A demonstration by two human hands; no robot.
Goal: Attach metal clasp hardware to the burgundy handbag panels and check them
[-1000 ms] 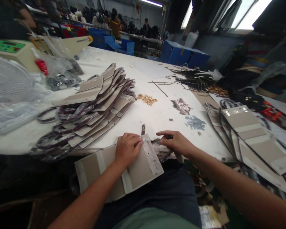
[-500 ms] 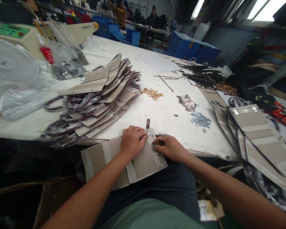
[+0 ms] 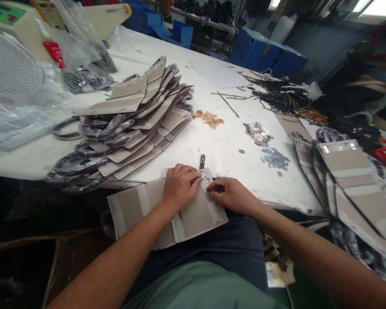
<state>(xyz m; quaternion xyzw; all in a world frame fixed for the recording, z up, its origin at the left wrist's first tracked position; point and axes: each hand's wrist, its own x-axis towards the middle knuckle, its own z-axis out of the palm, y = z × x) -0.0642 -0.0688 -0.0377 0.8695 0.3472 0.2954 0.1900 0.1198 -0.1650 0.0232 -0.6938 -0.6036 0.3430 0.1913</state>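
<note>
At the near edge of the white table (image 3: 218,150), a grey-beige folded card panel (image 3: 193,216) lay half on the tabletop, half over the person's lap. It was flat, with paler fold strips and a white strip along its right edge. Left hand (image 3: 179,187) pressed palm-down on its upper part, fingers curled, grasping nothing. Right hand (image 3: 230,196) pinched a small dark piece at the white strip; what it was could not be told. Similar panels (image 3: 141,124) lay fanned further back.
</note>
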